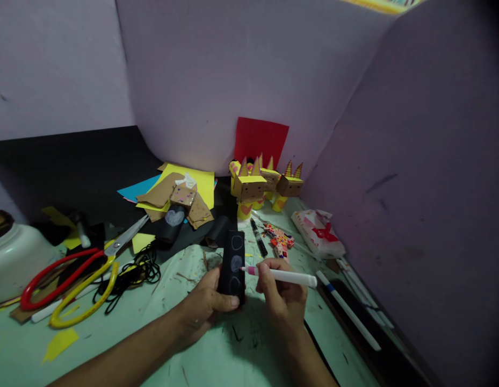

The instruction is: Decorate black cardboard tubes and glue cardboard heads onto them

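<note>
Black tube (232, 279): Stands up in the left hand, near the middle of the scene, over the green cloth (209, 365). Hard to tell whether touching the cloth.
Weight of tube: Probably very light, like rolled paper or thin card.
Stiffness of tube: Likely stiff from end to end, but easy to squash from the sides.
Slip of tube: Probably dry and not very slippery.
Pale rings (236, 263): Go down the front in a row of three, with only the middle one coloured in. Might smudge under a rubbing thumb.
Left hand (209, 306): Presses the thumb across the front of the near end. Hides most of the other fingers behind the tube, so hard to tell how bent.
Best place to hold: Low down at the near end, below the middle ring, with a soft squeeze.
Right hand (283, 293): Pinches the white marker (297, 277) between thumb and first finger, with the other fingers curled in.
Pink tip: Points left to the middle ring, touching or just beside, too small to tell.
Horned figures (251, 191): Stand at the far side, well apart from both hands.
Scissors (128, 236): Lie open on the left.
</note>
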{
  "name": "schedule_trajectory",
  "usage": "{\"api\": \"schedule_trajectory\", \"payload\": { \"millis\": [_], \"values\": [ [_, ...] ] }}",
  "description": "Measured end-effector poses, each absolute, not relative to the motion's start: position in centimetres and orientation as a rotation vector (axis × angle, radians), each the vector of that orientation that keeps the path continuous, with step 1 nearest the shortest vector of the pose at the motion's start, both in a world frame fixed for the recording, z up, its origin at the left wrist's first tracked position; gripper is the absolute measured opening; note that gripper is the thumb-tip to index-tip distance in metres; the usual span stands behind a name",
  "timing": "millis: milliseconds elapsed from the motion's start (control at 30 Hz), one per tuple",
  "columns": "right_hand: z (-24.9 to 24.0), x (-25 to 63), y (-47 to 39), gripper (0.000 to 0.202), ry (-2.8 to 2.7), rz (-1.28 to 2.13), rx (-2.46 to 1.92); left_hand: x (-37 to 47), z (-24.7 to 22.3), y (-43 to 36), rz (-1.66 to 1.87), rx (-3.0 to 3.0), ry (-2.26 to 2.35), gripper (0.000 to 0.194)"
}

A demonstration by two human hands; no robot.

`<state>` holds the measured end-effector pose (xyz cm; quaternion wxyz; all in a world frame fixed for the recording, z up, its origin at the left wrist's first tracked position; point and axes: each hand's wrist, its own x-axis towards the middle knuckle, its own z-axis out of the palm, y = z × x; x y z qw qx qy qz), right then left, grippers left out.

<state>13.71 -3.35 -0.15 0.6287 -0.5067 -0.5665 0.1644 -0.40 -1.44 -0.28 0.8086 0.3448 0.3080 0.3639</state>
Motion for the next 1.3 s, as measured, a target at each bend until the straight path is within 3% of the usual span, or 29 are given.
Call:
{"api": "schedule_trajectory", "payload": {
  "millis": [900,1167,1300],
  "values": [
    [0.0,13.0,-3.8,0.020,-1.289,0.426,-1.133,-0.5,0.0,-1.4,0.767,0.771,0.644,0.045],
    [0.3,13.8,-2.9,0.020,-0.942,0.389,-1.066,-0.6,-1.0,-1.3,0.768,0.761,0.621,0.047],
    [-0.3,13.7,-2.3,0.022,-0.985,0.586,-1.121,-0.6,-0.6,-1.3,0.780,0.678,0.626,0.030]
  ]
}}
